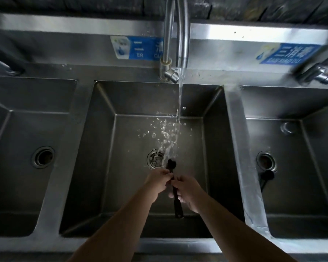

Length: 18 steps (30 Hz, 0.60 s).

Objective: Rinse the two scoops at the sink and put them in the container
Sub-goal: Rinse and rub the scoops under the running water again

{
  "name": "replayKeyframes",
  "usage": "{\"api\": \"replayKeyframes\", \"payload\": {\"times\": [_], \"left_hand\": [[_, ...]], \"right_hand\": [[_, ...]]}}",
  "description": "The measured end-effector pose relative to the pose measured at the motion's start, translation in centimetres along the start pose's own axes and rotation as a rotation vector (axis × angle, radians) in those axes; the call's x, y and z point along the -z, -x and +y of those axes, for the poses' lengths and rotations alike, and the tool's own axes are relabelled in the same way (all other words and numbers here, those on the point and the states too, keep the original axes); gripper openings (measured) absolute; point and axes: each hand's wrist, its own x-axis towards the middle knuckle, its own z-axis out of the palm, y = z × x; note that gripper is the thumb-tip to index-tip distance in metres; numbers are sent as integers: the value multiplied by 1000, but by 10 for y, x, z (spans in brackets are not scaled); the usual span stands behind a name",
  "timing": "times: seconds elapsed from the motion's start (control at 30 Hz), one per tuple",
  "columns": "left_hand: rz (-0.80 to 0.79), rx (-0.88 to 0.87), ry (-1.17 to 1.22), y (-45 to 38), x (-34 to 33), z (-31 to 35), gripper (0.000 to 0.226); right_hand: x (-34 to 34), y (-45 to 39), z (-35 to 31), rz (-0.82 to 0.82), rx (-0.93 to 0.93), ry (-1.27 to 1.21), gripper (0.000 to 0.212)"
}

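Observation:
A black long-handled scoop (176, 203) is held over the middle sink basin (102, 167), its bowl end up under the running water (179, 103). My right hand (187, 191) grips the handle around its middle. My left hand (158, 181) pinches the scoop just below the bowl. Water splashes off the bowl toward the drain (154, 159). A second black scoop (266, 179) lies in the right basin beside its drain. No container is in view.
The tap (182, 35) arches over the middle basin from the back ledge. A left basin (17, 129) and a right basin (292, 186) flank it. More taps stand at the far left and far right (318, 72). Blue labels sit on the backsplash.

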Motion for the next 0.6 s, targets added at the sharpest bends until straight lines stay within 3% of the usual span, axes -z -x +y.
{"api": "replayKeyframes", "payload": {"times": [0.13, 0.27, 0.4, 0.5, 0.6], "left_hand": [[60, 93, 193, 4, -7, 8, 15], [92, 127, 264, -3, -18, 19, 23], [166, 127, 340, -12, -28, 25, 9], [99, 81, 540, -19, -31, 31, 7], [78, 98, 587, -23, -30, 34, 7]], "right_hand": [[2, 0, -4, 22, 25, -74, 19], [6, 0, -10, 68, 38, -137, 14], [11, 3, -12, 80, 43, -176, 12], [18, 7, -13, 51, 35, -231, 13], [22, 10, -14, 41, -16, -278, 12]]}}
